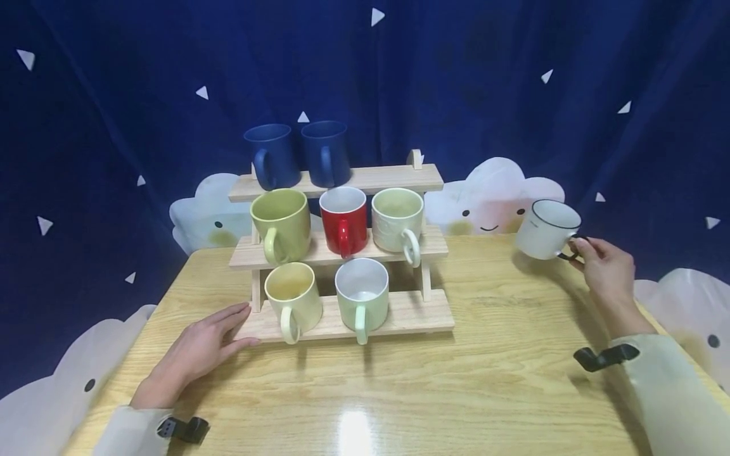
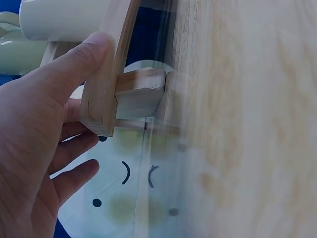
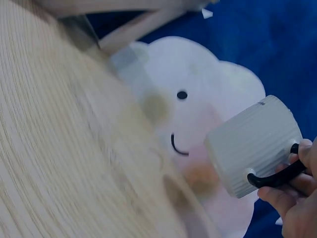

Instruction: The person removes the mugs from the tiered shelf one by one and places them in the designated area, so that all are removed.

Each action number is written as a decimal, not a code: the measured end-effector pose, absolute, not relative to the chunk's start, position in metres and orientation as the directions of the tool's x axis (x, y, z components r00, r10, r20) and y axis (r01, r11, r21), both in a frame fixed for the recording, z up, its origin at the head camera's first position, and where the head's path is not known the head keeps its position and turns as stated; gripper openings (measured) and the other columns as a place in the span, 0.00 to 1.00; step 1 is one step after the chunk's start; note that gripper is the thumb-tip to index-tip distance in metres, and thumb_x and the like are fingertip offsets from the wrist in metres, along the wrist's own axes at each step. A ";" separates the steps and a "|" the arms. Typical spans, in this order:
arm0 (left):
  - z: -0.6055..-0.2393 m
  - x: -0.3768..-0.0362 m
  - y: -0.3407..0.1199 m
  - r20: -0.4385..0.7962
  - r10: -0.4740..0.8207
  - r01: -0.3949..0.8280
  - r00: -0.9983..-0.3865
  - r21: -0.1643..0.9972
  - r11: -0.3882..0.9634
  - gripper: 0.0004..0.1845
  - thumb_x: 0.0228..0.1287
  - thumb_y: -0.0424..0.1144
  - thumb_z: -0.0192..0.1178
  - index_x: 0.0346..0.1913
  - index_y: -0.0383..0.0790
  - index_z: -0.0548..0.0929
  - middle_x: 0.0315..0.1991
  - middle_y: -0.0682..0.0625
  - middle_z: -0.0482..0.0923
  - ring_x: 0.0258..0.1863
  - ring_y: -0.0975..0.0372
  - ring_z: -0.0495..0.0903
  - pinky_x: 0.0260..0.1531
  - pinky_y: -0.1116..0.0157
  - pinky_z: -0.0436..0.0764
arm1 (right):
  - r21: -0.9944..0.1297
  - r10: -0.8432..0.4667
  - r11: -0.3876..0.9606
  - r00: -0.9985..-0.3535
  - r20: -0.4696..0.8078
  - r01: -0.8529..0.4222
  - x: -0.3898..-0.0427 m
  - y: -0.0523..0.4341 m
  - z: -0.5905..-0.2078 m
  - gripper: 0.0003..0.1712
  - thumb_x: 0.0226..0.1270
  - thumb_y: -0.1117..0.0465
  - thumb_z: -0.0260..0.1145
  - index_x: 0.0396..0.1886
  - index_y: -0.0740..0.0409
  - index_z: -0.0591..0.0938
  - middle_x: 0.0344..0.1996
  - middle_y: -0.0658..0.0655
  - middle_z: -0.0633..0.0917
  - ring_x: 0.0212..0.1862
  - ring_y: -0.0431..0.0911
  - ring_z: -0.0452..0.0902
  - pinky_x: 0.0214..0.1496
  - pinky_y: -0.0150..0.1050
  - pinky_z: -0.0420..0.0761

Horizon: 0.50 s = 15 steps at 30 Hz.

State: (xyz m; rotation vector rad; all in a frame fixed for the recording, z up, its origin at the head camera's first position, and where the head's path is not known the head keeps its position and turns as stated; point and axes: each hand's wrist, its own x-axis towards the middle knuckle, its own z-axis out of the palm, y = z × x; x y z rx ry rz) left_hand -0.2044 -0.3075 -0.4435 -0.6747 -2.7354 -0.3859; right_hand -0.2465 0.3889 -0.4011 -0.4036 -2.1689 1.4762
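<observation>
At the far right, my right hand [image 1: 610, 269] grips the black handle of a white mug [image 1: 538, 231] with a black rim. The mug is tilted a little and held just above the table; its ribbed side [image 3: 252, 144] shows in the right wrist view. My left hand [image 1: 202, 345] holds the left end of the three-tier wooden stand's bottom board [image 1: 410, 310], thumb [image 2: 91, 52] on the front and other fingers around the end. On that board stand a cream-yellow mug [image 1: 305, 304] and a mint mug [image 1: 373, 307], handles facing me.
The middle tier bears a green mug [image 1: 291, 225], a red mug [image 1: 353, 221] and a pale green mug [image 1: 393, 221]. Two dark blue mugs, left [image 1: 279, 155] and right [image 1: 333, 152], stand on the top tier's left side. Behind the table [image 1: 485, 380] hangs a blue curtain [image 1: 456, 82].
</observation>
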 end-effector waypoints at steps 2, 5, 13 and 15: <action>-0.443 -0.205 -0.307 0.341 0.405 0.485 -0.848 0.192 0.854 0.37 0.59 0.59 0.66 0.63 0.36 0.78 0.63 0.43 0.75 0.57 0.45 0.77 0.52 0.43 0.77 | -0.929 0.503 0.368 -0.835 0.225 -0.028 -0.249 0.396 -0.406 0.22 0.74 0.52 0.59 0.54 0.66 0.80 0.29 0.30 0.81 0.36 0.25 0.78 0.38 0.21 0.80; -0.442 -0.205 -0.307 0.333 0.402 0.480 -0.853 0.198 0.855 0.37 0.59 0.60 0.66 0.64 0.37 0.77 0.64 0.43 0.74 0.58 0.44 0.76 0.53 0.44 0.77 | -0.911 0.512 0.413 -0.827 0.235 -0.003 -0.252 0.404 -0.411 0.23 0.74 0.51 0.59 0.54 0.67 0.80 0.26 0.26 0.79 0.29 0.22 0.77 0.33 0.19 0.80; -0.442 -0.205 -0.308 0.327 0.399 0.474 -0.857 0.193 0.859 0.37 0.59 0.60 0.66 0.64 0.37 0.77 0.64 0.43 0.74 0.58 0.44 0.76 0.53 0.43 0.77 | -0.825 0.560 0.549 -0.793 0.241 0.137 -0.264 0.416 -0.419 0.30 0.75 0.46 0.55 0.61 0.67 0.77 0.27 0.29 0.78 0.24 0.17 0.71 0.35 0.17 0.73; -0.443 -0.205 -0.308 0.325 0.399 0.473 -0.857 0.194 0.859 0.38 0.59 0.60 0.66 0.64 0.37 0.77 0.64 0.44 0.74 0.58 0.44 0.76 0.53 0.44 0.76 | -0.805 0.579 0.564 -0.783 0.227 0.184 -0.268 0.420 -0.421 0.31 0.75 0.44 0.53 0.62 0.64 0.77 0.32 0.39 0.83 0.26 0.18 0.69 0.45 0.23 0.75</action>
